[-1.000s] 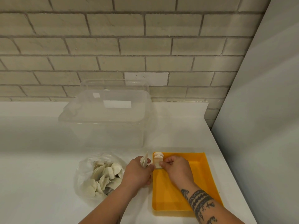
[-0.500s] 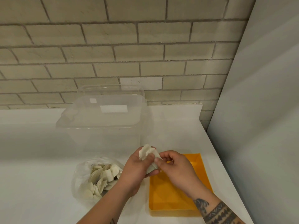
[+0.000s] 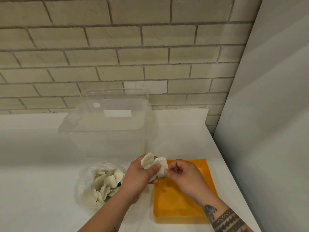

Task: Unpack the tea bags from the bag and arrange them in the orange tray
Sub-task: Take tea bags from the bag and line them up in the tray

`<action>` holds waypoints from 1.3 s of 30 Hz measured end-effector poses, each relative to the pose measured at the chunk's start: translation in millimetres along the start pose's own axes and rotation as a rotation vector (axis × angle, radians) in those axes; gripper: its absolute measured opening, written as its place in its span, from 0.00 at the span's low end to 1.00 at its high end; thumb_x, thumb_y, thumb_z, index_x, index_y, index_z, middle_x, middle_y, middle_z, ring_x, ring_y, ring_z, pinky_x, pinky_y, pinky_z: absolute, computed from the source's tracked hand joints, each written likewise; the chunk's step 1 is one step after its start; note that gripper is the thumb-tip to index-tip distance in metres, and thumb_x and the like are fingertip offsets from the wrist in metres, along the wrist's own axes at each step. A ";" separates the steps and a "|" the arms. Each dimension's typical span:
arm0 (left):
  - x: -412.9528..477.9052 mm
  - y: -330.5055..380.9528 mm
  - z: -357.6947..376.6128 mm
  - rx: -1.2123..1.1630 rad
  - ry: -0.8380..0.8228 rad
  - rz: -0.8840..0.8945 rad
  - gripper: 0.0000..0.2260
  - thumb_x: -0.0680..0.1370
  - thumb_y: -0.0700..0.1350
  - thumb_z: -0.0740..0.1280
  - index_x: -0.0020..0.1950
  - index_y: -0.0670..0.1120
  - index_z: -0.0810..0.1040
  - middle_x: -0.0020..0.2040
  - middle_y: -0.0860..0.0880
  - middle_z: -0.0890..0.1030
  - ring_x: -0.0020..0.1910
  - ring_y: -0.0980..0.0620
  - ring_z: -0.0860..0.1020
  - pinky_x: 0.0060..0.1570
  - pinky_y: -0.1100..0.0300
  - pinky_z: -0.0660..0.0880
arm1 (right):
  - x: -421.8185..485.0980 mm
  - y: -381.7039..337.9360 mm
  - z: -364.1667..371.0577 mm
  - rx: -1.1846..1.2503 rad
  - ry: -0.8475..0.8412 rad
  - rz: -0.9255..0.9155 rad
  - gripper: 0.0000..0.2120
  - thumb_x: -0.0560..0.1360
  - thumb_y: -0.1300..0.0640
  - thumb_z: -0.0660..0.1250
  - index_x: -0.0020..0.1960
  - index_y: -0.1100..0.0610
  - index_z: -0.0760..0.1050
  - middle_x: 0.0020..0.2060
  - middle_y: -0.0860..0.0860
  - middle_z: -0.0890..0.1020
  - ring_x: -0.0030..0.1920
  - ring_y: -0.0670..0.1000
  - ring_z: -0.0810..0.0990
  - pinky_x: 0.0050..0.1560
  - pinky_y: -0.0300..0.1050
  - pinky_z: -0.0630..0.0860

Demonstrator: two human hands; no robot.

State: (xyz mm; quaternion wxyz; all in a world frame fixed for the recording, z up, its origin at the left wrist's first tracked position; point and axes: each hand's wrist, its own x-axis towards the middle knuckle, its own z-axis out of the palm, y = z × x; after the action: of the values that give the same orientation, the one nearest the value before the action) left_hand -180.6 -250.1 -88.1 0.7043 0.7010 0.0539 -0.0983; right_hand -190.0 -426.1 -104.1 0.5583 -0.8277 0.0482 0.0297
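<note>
at 7 o'clock the plastic bag [image 3: 87, 185] lies with many tea bags [image 3: 107, 183] inside. the left hand [image 3: 138, 176], risen off the tray's corner, curls round a small bunch [image 3: 147, 162]. the right hand [image 3: 185, 178] now pinches one tea bag [image 3: 162, 168] from it, above the orange tray [image 3: 184, 206] at 5 o'clock. another placement looks near.

White counter [image 3: 41, 164], clear lidded bin [image 3: 107, 131], plastic bag [image 3: 98, 185] of tea bags, orange tray [image 3: 175, 210]

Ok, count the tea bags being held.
2: a crumpled tea bag gripped in the left hand, and a second tea bag pinched by the right hand. More may be hidden in the left palm.
</note>
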 end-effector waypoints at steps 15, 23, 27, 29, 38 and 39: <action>22.2 -28.6 3.7 0.421 0.102 -0.228 0.03 0.75 0.42 0.71 0.47 0.45 0.79 0.36 0.44 0.82 0.26 0.51 0.79 0.29 0.61 0.75 | 33.6 37.4 25.9 -0.275 0.037 0.192 0.05 0.73 0.50 0.76 0.43 0.47 0.80 0.41 0.41 0.82 0.40 0.37 0.76 0.33 0.28 0.66; 24.2 -33.7 1.0 0.450 0.093 -0.204 0.02 0.76 0.42 0.70 0.48 0.45 0.79 0.37 0.43 0.83 0.28 0.49 0.80 0.29 0.59 0.78 | 39.5 40.7 44.3 -0.292 0.044 0.205 0.05 0.74 0.51 0.75 0.42 0.49 0.80 0.41 0.44 0.82 0.42 0.44 0.79 0.41 0.37 0.73; 25.3 -34.0 -0.2 0.452 0.095 -0.203 0.03 0.75 0.43 0.70 0.48 0.46 0.79 0.37 0.43 0.83 0.27 0.50 0.80 0.30 0.59 0.79 | 40.1 42.3 47.2 -0.308 0.054 0.216 0.06 0.73 0.50 0.76 0.44 0.49 0.79 0.41 0.44 0.82 0.42 0.44 0.79 0.42 0.37 0.74; 25.1 -34.1 -0.2 0.454 0.094 -0.199 0.03 0.75 0.43 0.71 0.48 0.46 0.79 0.37 0.44 0.83 0.28 0.50 0.81 0.31 0.58 0.79 | 40.0 42.6 47.8 -0.316 0.063 0.215 0.07 0.73 0.50 0.76 0.44 0.49 0.79 0.41 0.43 0.82 0.42 0.44 0.79 0.40 0.37 0.74; 21.1 -31.1 1.0 0.463 0.095 -0.207 0.04 0.76 0.44 0.71 0.48 0.47 0.79 0.39 0.44 0.84 0.27 0.52 0.80 0.27 0.63 0.74 | 36.5 40.7 44.4 -0.306 0.057 0.197 0.08 0.72 0.47 0.76 0.45 0.48 0.79 0.41 0.42 0.81 0.42 0.42 0.78 0.41 0.36 0.73; 20.7 -31.1 1.0 0.470 0.099 -0.204 0.04 0.75 0.45 0.71 0.48 0.48 0.79 0.39 0.44 0.84 0.27 0.51 0.80 0.27 0.62 0.75 | 35.4 39.4 42.6 -0.303 0.056 0.199 0.08 0.72 0.47 0.76 0.46 0.48 0.79 0.42 0.42 0.81 0.43 0.42 0.78 0.42 0.36 0.73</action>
State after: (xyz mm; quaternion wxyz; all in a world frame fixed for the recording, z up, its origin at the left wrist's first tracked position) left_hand -167.2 -252.3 -122.9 0.5049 0.8403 0.1345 -0.1442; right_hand -159.1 -402.9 -160.1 0.4200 -0.8940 0.1403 0.0686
